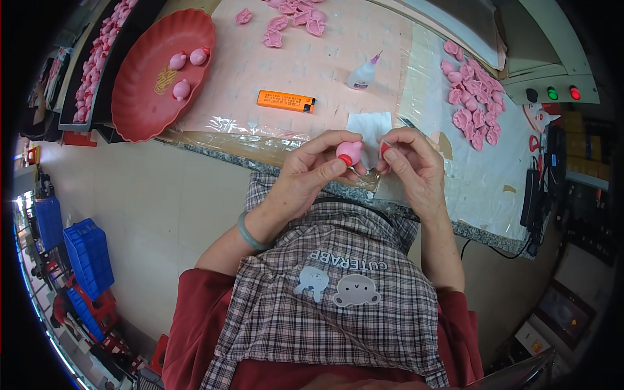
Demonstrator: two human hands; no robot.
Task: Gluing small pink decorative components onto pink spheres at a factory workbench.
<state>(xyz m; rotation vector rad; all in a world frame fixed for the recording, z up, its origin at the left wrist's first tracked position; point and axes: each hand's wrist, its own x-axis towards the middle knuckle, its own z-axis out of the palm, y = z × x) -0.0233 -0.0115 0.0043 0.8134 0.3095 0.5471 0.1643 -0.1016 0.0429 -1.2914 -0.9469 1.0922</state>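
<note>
Between the thumb and fingers of my left hand (300,177) is a round pink toy figure (350,152) with a red band at its lower end. My right hand (419,170), a short way to the right, pinches a small red piece (385,148); its full shape is hidden by the fingers. Both hands are just over the table's front edge. Behind them lies a white cloth or paper sheet (369,122). Farther back stand a small squeeze bottle (362,77) with a purple needle tip and, to its left, an orange lighter (286,101) lying flat.
A red scalloped tray (140,120) at the left holds three pink figures. Beside it, a black bin (69,110) is filled with many more. Pink molded pieces (478,91) are heaped at the right, others (296,16) at the back. Blue crates (90,257) stand on the floor.
</note>
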